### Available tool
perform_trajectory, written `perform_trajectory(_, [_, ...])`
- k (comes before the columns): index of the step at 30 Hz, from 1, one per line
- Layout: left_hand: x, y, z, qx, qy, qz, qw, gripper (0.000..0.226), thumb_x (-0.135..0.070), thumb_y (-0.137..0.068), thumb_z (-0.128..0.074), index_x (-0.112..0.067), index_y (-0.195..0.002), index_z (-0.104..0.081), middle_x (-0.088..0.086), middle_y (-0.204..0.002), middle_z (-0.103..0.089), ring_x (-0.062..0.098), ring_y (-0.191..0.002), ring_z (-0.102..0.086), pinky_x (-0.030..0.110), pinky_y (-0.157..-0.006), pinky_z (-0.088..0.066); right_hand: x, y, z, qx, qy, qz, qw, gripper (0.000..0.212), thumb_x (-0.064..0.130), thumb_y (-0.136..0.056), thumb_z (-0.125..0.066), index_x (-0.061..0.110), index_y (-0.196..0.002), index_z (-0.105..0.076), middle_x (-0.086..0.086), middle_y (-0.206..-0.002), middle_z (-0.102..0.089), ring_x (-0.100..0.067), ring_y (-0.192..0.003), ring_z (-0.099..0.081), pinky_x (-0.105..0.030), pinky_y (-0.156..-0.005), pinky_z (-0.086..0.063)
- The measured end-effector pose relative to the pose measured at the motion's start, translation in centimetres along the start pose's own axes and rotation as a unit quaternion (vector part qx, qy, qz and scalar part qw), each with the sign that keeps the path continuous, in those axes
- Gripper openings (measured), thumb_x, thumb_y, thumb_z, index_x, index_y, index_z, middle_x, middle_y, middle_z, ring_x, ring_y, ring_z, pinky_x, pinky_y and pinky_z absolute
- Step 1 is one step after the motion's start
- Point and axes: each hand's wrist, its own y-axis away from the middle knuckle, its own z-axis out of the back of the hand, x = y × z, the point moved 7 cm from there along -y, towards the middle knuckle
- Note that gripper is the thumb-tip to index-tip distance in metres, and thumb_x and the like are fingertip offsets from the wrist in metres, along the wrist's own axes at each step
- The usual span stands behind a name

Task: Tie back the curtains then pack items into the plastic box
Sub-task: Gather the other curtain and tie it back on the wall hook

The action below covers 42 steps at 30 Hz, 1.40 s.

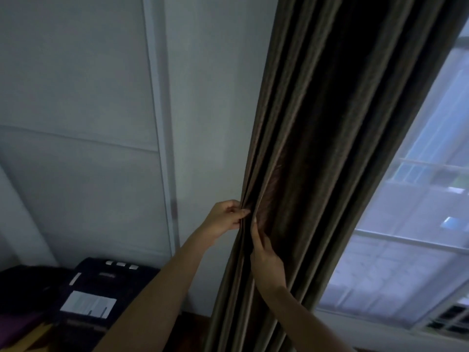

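Left hand (225, 219) pinches the left edge of the upright gathered curtain (317, 148); right hand (266, 257), just below, grips its front folds.

The room is dim, with a cold bluish cast. Light enters only through the pale glass window (411, 224) at the right of the frame, slightly washed out. The dark brown pleated fabric curtain (317, 123) sinks to near-black in its folds. The picture is soft throughout, and straight lines bow toward the edges.
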Motion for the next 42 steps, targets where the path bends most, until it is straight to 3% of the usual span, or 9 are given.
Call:
perform_trajectory(6, [-0.5, 0.7, -0.1, -0.013, -0.027, -0.036, 0.999, 0.018, -0.01, -0.085, -0.069, 0.002, -0.099, -0.07, 0.018, -0.095, -0.07, 0.018, -0.086, -0.067, 0.023, -0.076, -0.057, 0.3, 0.7, -0.9, 0.034, 0.02, -0.003, 0.999, 0.105, 0.012, -0.073, -0.073, 0.024, -0.156, -0.01, -0.003, -0.121, -0.063, -0.011, -0.049, -0.057, -0.018, -0.034, -0.041])
perform_trajectory(11, [-0.8, 1.1, -0.2, -0.017, -0.082, -0.074, 0.994, 0.013, -0.011, -0.085, -0.066, -0.002, -0.09, -0.072, 0.023, -0.094, -0.07, 0.028, -0.089, -0.066, 0.039, -0.087, -0.053, 0.2, 1.0, -2.1, 0.039, 0.006, -0.006, 0.999, 0.109, 0.013, -0.077, -0.067, 0.028, -0.154, 0.008, -0.006, -0.134, -0.056, -0.014, -0.051, -0.058, -0.022, -0.036, -0.044])
perform_trajectory(15, [-1.6, 1.8, -1.1, -0.026, -0.166, -0.13, 0.977, 0.003, -0.02, -0.083, -0.07, -0.017, -0.084, -0.069, -0.001, -0.081, -0.071, 0.01, -0.076, -0.067, 0.024, -0.071, -0.053, 0.7, 0.8, -2.6, 0.068, -0.049, 0.035, 0.996, 0.098, 0.02, -0.092, -0.05, 0.047, -0.141, 0.031, -0.005, -0.158, -0.022, -0.024, -0.084, -0.066, -0.035, -0.062, -0.057])
perform_trajectory(17, [-2.1, 1.6, -0.8, -0.059, -0.215, -0.163, 0.961, 0.018, -0.02, -0.085, -0.069, -0.019, -0.07, -0.061, -0.008, -0.066, -0.064, 0.001, -0.059, -0.058, 0.02, -0.056, -0.044, 1.3, 0.4, -1.0, 0.068, -0.092, 0.063, 0.991, 0.091, 0.026, -0.09, -0.052, 0.049, -0.146, 0.016, -0.001, -0.16, -0.018, -0.027, -0.104, -0.062, -0.038, -0.074, -0.057])
perform_trajectory(21, [-1.9, 0.5, 0.9, -0.063, -0.185, -0.134, 0.972, 0.027, -0.017, -0.086, -0.07, -0.02, -0.061, -0.059, -0.016, -0.057, -0.06, -0.002, -0.056, -0.054, 0.021, -0.057, -0.041, 0.9, -1.7, 7.7, -0.212, -0.081, 0.117, 0.967, 0.056, 0.022, -0.082, -0.062, 0.02, -0.136, -0.054, -0.016, -0.151, -0.035, -0.033, -0.136, -0.038, -0.051, -0.108, -0.038])
perform_trajectory(27, [-1.3, -0.4, 2.4, -0.046, -0.095, -0.083, 0.991, 0.012, -0.018, -0.083, -0.073, -0.01, -0.092, -0.073, 0.015, -0.1, -0.072, 0.022, -0.091, -0.066, 0.047, -0.091, -0.052, -2.6, -5.5, 18.3, -0.408, -0.113, 0.036, 0.905, 0.052, 0.002, -0.087, -0.059, 0.009, -0.137, -0.049, -0.032, -0.153, -0.014, -0.039, -0.146, -0.016, -0.051, -0.117, -0.022])
perform_trajectory(32, [-1.6, -0.8, 3.1, -0.055, -0.097, -0.07, 0.991, 0.022, -0.016, -0.084, -0.072, 0.001, -0.098, -0.07, 0.018, -0.1, -0.069, 0.021, -0.09, -0.064, 0.031, -0.082, -0.055, -4.6, -6.2, 17.8, -0.349, -0.179, 0.001, 0.92, 0.065, -0.01, -0.088, -0.051, -0.001, -0.149, -0.028, -0.024, -0.154, -0.025, 0.023, -0.133, -0.011, 0.008, -0.097, -0.014])
perform_trajectory(37, [-1.8, -1.0, 3.4, -0.065, -0.169, -0.108, 0.978, 0.046, -0.041, -0.072, -0.072, 0.001, -0.088, -0.066, 0.021, -0.083, -0.07, 0.018, -0.073, -0.061, 0.04, -0.073, -0.053, -5.9, -5.3, 11.6, -0.214, -0.208, -0.051, 0.953, 0.085, -0.001, -0.095, -0.045, 0.038, -0.153, 0.002, -0.002, -0.151, -0.04, -0.022, -0.118, -0.056, -0.023, -0.094, -0.046])
perform_trajectory(42, [-1.5, -1.0, 2.0, -0.069, -0.242, -0.136, 0.958, 0.037, -0.032, -0.076, -0.066, 0.003, -0.08, -0.054, 0.02, -0.066, -0.06, 0.012, -0.058, -0.048, 0.028, -0.06, -0.033, -5.6, -2.6, 5.2, -0.096, -0.235, -0.091, 0.963, 0.078, 0.004, -0.097, -0.042, 0.04, -0.152, 0.0, -0.007, -0.134, -0.057, -0.019, -0.101, -0.064, -0.027, -0.086, -0.051])
